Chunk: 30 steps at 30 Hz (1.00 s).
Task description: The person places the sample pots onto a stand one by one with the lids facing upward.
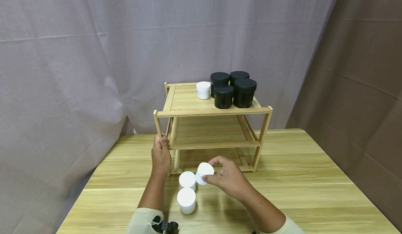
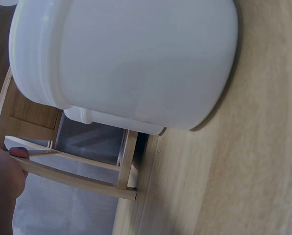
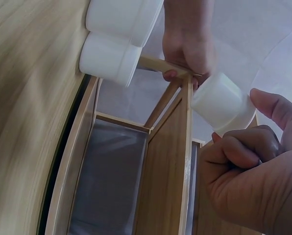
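While I watch the head view, my right hand [image 1: 230, 178] pinches a tilted white jar [image 1: 204, 173] at its fingertips, and my left hand [image 1: 161, 154] grips the rack post [image 1: 156, 122]. From the left wrist, a fingertip [image 2: 18, 152] touches the rack [image 2: 72, 180]. From the right wrist, thumb and curled fingers [image 3: 244, 147] hold the jar [image 3: 219, 103].

- No writing, label, brand, number or sign reads anywhere here.
- The white jars [image 1: 186, 192] in front of the wooden rack [image 1: 213, 112] show plain sides.
- The black jars [image 1: 233, 89] on the rack's top shelf show bare fronts and lids.
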Tool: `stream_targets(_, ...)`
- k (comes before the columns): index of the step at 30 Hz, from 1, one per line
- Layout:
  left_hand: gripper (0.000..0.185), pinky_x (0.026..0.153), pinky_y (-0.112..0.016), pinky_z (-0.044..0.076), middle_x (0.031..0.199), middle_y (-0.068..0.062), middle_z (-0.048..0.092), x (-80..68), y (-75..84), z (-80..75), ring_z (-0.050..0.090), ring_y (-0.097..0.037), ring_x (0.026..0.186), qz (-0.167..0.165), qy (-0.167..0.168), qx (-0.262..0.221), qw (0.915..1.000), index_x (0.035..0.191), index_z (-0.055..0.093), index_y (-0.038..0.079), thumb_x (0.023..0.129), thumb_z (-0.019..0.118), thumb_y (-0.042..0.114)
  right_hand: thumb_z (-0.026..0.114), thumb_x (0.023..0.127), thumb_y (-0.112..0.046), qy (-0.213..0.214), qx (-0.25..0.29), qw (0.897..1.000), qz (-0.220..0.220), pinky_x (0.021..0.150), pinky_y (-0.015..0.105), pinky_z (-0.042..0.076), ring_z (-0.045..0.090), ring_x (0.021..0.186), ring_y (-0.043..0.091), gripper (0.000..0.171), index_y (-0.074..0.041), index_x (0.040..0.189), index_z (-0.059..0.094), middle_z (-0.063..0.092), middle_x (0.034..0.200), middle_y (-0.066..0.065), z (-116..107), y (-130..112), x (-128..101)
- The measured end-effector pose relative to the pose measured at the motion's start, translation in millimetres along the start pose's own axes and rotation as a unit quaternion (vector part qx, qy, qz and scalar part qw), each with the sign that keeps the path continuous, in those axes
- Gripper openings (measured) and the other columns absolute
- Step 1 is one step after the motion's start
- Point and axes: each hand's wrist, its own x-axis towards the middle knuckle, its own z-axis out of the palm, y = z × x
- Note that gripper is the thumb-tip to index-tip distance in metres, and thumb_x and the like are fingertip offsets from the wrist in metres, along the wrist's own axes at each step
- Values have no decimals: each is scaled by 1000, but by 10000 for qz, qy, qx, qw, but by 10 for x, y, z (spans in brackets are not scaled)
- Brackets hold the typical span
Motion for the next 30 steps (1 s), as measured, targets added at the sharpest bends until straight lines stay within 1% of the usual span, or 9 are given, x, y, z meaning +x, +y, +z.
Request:
stream_targets(2, 41, 62, -24, 38, 80, -2, 47, 4, -4, -1, 41, -10, 67, 14, 2, -10, 10000, 116, 54, -7, 119, 42, 32, 85, 92, -18, 40, 38, 10000, -28, 44, 20, 26, 33, 47, 10, 49, 0, 131, 62, 55, 56, -2, 1, -7, 4)
stream_targets(6, 40, 62, -24, 37, 81, -3, 45, 13, -7, -2, 40, -11, 68, -66, -78, -93, 9999, 117, 54, -7, 119, 41, 31, 85, 92, -17, 73, 114, 9998, -109, 44, 20, 25, 32, 47, 9, 50, 1, 133, 61, 57, 57, -2, -1, -21, 7)
stream_targets(10, 41, 63, -24, 37, 81, -2, 45, 13, -2, 0, 40, -11, 68, -95, -67, -119, 9999, 118, 54, -7, 119, 41, 32, 85, 92, -16, 74, 184, 9997, -163, 44, 20, 25, 33, 48, 9, 50, 1, 133, 61, 57, 58, -2, -4, -27, 3)
stream_targets(15, 38, 61, -24, 36, 79, 2, 44, 9, -16, 0, 39, -10, 66, -28, -19, -72, 10000, 115, 54, -4, 118, 43, 32, 84, 92, -13, 25, 279, 9993, -237, 45, 20, 26, 33, 47, 8, 51, 1, 134, 60, 53, 56, -4, -21, -48, -20)
stream_targets(18, 33, 61, -24, 36, 79, 1, 43, 5, -19, -6, 38, -10, 66, -14, -1, -76, 10000, 113, 55, -1, 118, 44, 30, 84, 91, -12, 21, 304, 9992, -267, 45, 20, 27, 34, 46, 7, 52, 1, 136, 59, 50, 56, -4, -30, -58, -29)
stream_targets(23, 30, 62, -24, 37, 80, -3, 46, 16, -31, -3, 40, -11, 67, -32, -16, -75, 10000, 115, 55, -5, 119, 44, 23, 84, 90, -9, 16, 391, 9989, -244, 47, 20, 29, 35, 47, 7, 54, 1, 136, 59, 50, 57, -4, -45, -67, -33)
stream_targets(26, 31, 62, -25, 37, 80, -2, 46, 23, -28, -2, 40, -11, 67, -65, -20, -108, 9999, 115, 55, -7, 119, 44, 22, 84, 90, -7, -29, 509, 9983, -267, 47, 20, 30, 35, 47, 6, 54, 2, 136, 58, 49, 56, -6, -53, -76, -32)
stream_targets(30, 30, 63, -25, 37, 80, 2, 44, 22, -21, -4, 40, -12, 68, -73, -24, -144, 9999, 116, 55, -6, 119, 44, 22, 83, 91, -6, -127, 663, 9972, -328, 46, 19, 29, 34, 46, 4, 53, 3, 137, 57, 47, 55, -8, -69, -88, -35)
